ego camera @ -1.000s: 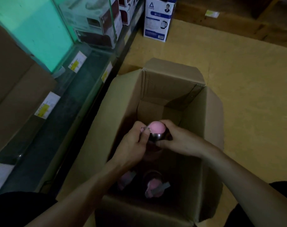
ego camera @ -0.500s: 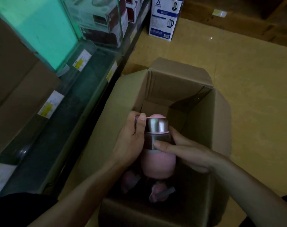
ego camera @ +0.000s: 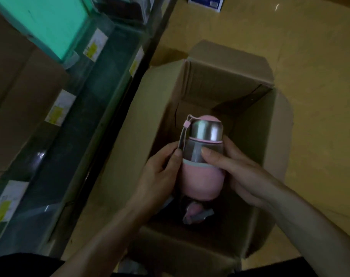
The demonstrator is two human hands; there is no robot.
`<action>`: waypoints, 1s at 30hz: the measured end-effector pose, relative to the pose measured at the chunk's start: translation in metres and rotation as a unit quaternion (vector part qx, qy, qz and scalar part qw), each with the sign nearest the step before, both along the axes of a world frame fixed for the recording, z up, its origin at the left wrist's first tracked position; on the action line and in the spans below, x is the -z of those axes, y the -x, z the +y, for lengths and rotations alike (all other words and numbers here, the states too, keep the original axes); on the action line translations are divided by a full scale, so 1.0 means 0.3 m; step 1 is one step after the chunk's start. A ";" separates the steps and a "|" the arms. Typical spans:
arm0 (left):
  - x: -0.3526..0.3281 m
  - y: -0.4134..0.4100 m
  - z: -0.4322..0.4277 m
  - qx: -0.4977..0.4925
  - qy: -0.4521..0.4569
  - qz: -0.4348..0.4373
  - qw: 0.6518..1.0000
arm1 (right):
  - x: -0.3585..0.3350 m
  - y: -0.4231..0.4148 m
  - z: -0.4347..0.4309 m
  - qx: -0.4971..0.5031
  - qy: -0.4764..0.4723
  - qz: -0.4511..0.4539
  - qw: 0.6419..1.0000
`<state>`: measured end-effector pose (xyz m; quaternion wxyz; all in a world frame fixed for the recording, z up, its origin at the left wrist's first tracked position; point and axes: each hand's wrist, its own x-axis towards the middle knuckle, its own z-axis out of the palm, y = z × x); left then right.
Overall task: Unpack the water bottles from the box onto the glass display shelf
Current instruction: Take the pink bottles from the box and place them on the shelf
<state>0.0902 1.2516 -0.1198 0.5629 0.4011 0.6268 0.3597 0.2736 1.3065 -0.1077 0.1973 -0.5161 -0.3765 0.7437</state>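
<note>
Glass display shelf (ego camera: 94, 116) running along the left, open cardboard box (ego camera: 220, 84) sitting on the floor beside it, left hand (ego camera: 158, 174) and right hand (ego camera: 242, 172) each closing its grip around a pink water bottle (ego camera: 202, 180), holding it upright over the box, another bottle (ego camera: 193, 209) lying inside below.

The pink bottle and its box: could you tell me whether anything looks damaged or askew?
Nothing stands out. The pink bottle, capped and upright, is held by the left hand and right hand over the open box. Dim light hides fine damage.
</note>
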 end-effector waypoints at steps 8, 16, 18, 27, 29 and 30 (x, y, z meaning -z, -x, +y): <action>-0.166 -0.050 -0.060 -0.023 0.098 -0.098 0.990 | -0.141 0.020 -0.061 0.056 0.055 -0.012 0.997; -0.320 -0.087 -0.132 -0.078 0.142 -0.139 0.977 | -0.301 0.035 -0.129 0.089 0.106 -0.008 0.990; -0.371 -0.091 -0.173 -0.081 0.148 -0.144 0.975 | -0.354 0.019 -0.158 0.068 0.128 0.009 0.989; -0.802 -0.098 -0.291 -0.075 0.166 -0.172 0.968 | -0.749 -0.030 -0.256 -0.011 0.152 0.000 0.988; -0.929 -0.089 -0.296 -0.072 0.166 -0.181 0.967 | -0.875 -0.028 -0.258 -0.014 0.140 0.002 0.990; -1.000 -0.084 -0.296 -0.067 0.165 -0.182 0.967 | -0.947 -0.024 -0.259 -0.015 0.134 0.004 0.991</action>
